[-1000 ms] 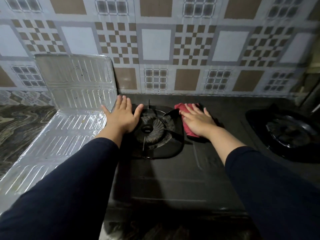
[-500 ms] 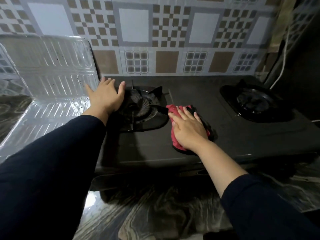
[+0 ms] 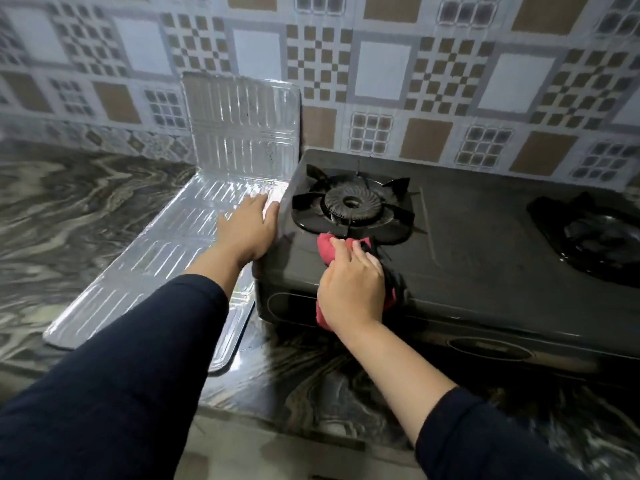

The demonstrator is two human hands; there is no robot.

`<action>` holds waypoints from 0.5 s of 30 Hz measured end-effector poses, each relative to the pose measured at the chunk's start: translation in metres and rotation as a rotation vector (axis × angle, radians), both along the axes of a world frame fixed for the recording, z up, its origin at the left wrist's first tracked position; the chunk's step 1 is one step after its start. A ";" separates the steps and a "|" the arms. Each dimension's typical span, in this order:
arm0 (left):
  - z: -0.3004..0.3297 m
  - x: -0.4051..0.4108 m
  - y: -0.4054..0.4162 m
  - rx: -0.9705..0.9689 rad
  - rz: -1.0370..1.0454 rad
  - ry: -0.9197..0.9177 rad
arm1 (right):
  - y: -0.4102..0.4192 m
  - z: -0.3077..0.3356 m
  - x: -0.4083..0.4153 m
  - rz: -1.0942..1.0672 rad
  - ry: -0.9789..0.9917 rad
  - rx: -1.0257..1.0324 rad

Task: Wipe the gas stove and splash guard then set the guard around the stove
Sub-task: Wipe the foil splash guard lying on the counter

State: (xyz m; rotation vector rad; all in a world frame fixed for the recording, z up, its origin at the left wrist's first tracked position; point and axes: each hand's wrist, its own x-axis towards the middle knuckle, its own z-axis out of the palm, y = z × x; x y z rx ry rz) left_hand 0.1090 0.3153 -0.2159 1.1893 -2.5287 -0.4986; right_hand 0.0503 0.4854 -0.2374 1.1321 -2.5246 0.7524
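- Right hand [image 3: 351,292] fingers [image 3: 349,252] pinching red cloth [image 3: 325,247] against stove [image 3: 467,237] front edge, likely scrubbing.
- Left hand [image 3: 247,230] fingers pressed together, flat beside stove's side, seemingly bracing; splash guard [image 3: 166,244] beneath.

Single head-worn view, looking forward and down, close over the gas stove [image 3: 467,244] and countertop [image 3: 79,209]

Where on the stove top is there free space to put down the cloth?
The flat strip of the stove between the left burner and the right burner is bare. The front left corner is crowded: the right hand presses the red cloth there, and the left hand rests at the stove's left edge, beside the splash guard.
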 end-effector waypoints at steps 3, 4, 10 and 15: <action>-0.010 0.044 -0.002 0.032 0.132 0.027 | -0.031 0.005 0.021 0.167 0.015 0.015; -0.015 0.059 -0.003 0.040 0.176 0.037 | -0.040 0.009 0.027 0.221 0.007 0.031; -0.050 0.142 0.000 0.130 0.413 -0.012 | -0.093 0.021 0.064 0.546 -0.014 0.148; -0.087 0.187 0.004 0.191 0.582 -0.045 | -0.124 -0.010 0.092 0.776 -0.003 0.215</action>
